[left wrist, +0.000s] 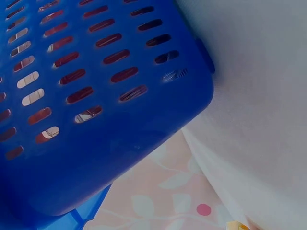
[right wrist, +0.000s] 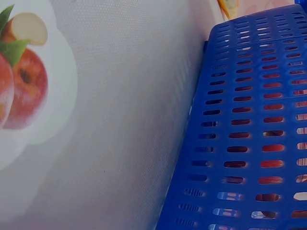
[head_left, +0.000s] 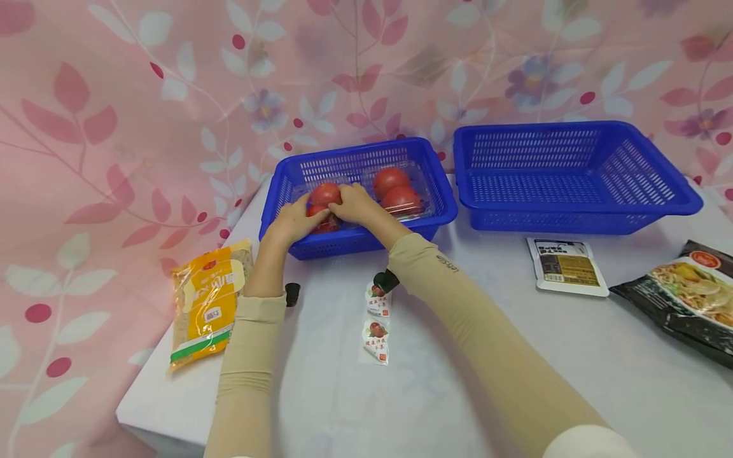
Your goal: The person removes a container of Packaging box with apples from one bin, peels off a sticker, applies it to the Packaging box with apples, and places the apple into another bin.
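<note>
Both hands are inside the nearer blue basket [head_left: 441,191], at its left end, working on a clear plastic tray of tomatoes [head_left: 401,198] that sits on the basket floor. The left hand [head_left: 293,219] comes in from the left with its fingers curled around the tray's near-left corner, and the right hand [head_left: 356,203] lies just beside it, fingers bent over the top of the tray against one tomato; together they clasp the pack from two sides, which looks like the steady way to handle a flimsy shell carrying loose round fruit. Two more tomatoes show uncovered toward the tray's right end. The wrist views add little about the grip (each shows mostly the basket's slotted blue wall, with red glimpsed through the slots), so exactly how the fingertips meet the plastic cannot be told. A second blue basket [head_left: 572,175] stands just to the right, near the first but apart from it. On the white table [head_left: 458,381] lie a yellow packet [head_left: 209,302] at the left edge, a strip of small fruit-printed sachets [head_left: 376,324] between the forearms, a flat white pouch [head_left: 567,266] in front of the second basket, and a black noodle packet [head_left: 684,299] at the far right. A pink floral cloth [head_left: 114,114] hangs behind it all.
</note>
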### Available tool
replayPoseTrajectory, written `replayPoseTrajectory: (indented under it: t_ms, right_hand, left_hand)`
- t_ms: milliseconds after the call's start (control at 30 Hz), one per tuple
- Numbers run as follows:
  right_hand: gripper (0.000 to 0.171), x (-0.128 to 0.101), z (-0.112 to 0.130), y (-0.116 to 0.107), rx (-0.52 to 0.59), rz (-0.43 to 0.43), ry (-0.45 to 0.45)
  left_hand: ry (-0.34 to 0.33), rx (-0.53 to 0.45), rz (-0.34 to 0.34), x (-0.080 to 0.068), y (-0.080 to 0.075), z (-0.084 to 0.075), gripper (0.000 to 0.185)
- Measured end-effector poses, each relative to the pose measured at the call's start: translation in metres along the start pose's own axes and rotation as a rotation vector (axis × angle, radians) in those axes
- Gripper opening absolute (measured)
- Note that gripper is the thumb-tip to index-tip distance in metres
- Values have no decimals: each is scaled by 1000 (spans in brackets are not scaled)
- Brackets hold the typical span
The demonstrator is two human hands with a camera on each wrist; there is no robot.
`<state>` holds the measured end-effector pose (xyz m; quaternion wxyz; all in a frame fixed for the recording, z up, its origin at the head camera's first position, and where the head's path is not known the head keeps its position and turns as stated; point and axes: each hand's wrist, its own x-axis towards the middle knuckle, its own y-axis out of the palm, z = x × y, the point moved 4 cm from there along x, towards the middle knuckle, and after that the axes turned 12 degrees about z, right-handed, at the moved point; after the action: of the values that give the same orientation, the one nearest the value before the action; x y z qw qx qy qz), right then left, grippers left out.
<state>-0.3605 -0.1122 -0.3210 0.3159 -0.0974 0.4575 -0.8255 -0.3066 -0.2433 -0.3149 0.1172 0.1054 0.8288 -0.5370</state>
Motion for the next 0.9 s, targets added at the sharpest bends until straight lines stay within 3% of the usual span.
replayPoseTrajectory:
  t_ms: [200, 400, 900]
  right_hand:
    - [48, -2, 2, -2, 10, -1, -5]
    - [45, -6, 2, -5, 39, -48, -30]
    - [49, -15, 0, -18, 113, -214, -62]
  left_hand:
    - [16, -15, -31, -2, -2, 1, 80]
    - [54, -54, -160, -8, -3, 0, 71]
    - [99, -123, -368, -12, -6, 2, 66]
